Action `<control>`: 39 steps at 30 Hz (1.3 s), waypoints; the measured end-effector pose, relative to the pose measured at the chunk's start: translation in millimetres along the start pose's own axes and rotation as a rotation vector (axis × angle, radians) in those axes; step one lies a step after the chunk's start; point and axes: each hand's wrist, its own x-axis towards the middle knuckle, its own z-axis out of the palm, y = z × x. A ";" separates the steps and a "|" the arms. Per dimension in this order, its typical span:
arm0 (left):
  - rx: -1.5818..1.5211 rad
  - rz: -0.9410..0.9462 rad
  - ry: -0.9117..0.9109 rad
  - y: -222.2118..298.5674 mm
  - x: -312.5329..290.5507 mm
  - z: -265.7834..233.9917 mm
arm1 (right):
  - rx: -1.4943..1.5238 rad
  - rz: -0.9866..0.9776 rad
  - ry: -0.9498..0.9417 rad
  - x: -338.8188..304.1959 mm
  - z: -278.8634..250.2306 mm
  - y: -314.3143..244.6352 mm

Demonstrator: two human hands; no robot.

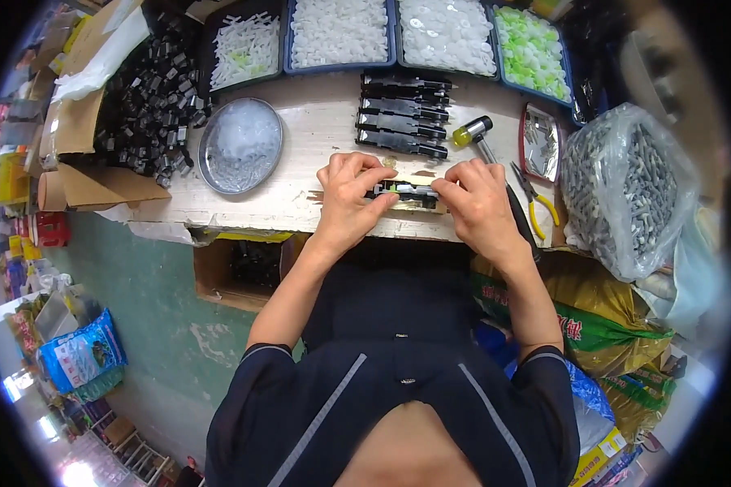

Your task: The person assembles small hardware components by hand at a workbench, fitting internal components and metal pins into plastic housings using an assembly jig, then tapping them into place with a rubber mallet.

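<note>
At the front edge of the bench lies a narrow black housing [418, 190] with small white and green pieces set in it. My left hand [349, 195] is closed at its left end, thumb and forefinger pinching there. From the other side my right hand [475, 199] has its fingertips pressed together at the right end of the housing. Whether a small piece sits between those fingertips is hidden. Just beyond my hands, several similar black housings [402, 126] lie side by side in a column.
A round metal dish [278, 154] of fine pieces stands left, beside a cardboard box [73, 122] of black parts. Along the back are bins [341, 68] of white and green pieces. Right lie a hammer [471, 131], yellow-handled pliers [534, 201], a red-rimmed tray [525, 138] and a bag of grey parts [633, 187].
</note>
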 end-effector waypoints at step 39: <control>0.007 -0.005 0.011 -0.8 0.5 2.6 | 0.079 -0.017 -0.024 1.6 9.4 4.8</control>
